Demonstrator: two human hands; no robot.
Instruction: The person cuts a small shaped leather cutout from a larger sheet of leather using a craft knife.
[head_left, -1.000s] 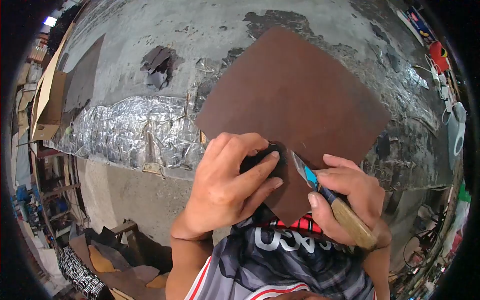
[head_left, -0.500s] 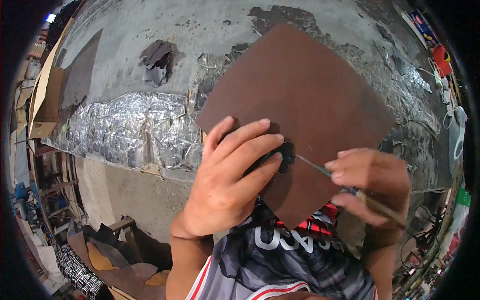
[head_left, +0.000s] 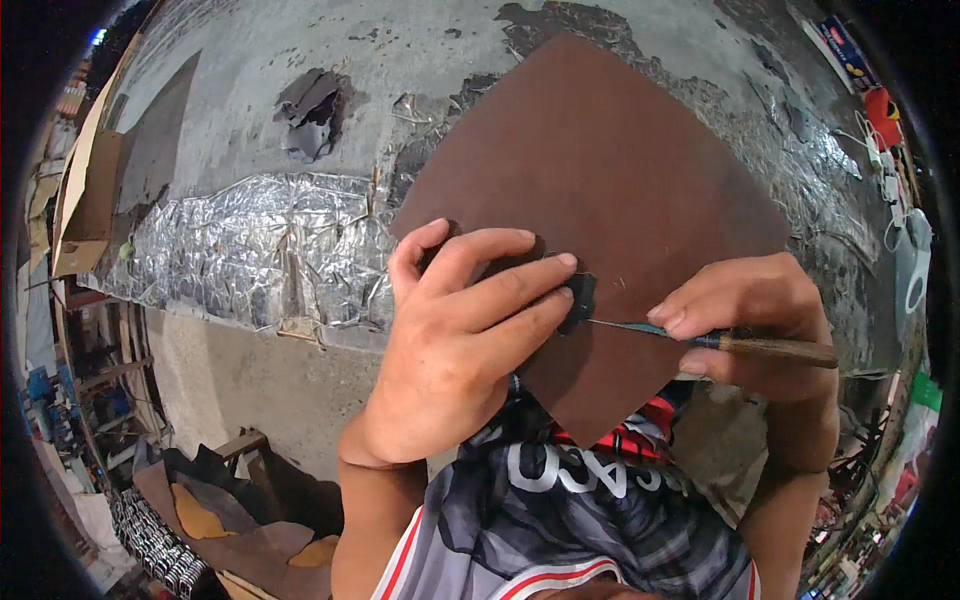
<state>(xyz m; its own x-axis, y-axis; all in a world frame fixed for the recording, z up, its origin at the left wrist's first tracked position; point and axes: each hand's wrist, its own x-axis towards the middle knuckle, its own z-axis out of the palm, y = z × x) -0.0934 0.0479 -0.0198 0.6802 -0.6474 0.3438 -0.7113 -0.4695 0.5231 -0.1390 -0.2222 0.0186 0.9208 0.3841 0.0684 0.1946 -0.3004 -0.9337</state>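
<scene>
A brown square sheet (head_left: 600, 150) lies cornerwise before me, its near corner reaching over my shirt. My left hand (head_left: 450, 330) rests on its left part, fingers bent and pressing a small black piece (head_left: 580, 300) against the sheet. Most of that piece is hidden under the fingers; a wavy edge sticks out to the right. In my right hand (head_left: 745, 300) is a thin-bladed knife (head_left: 770, 348) with a wooden handle, gripped between thumb and fingers. Its narrow blade points left, the tip right at the black piece's edge. Tiny thin shreds lie on the sheet above the blade.
Under the sheet is a worn grey table (head_left: 230, 110) with crinkled silver tape (head_left: 260, 250) along its front. A torn dark scrap (head_left: 312, 115) lies on it, and a cardboard box (head_left: 90, 205) stands at left. Brown offcuts (head_left: 240, 560) are piled low left. White cables (head_left: 885, 170) lie at far right.
The knife has swung from a slant to nearly level, and my right hand has come up slightly. My left fingers have shifted a little, with the black piece still under them.
</scene>
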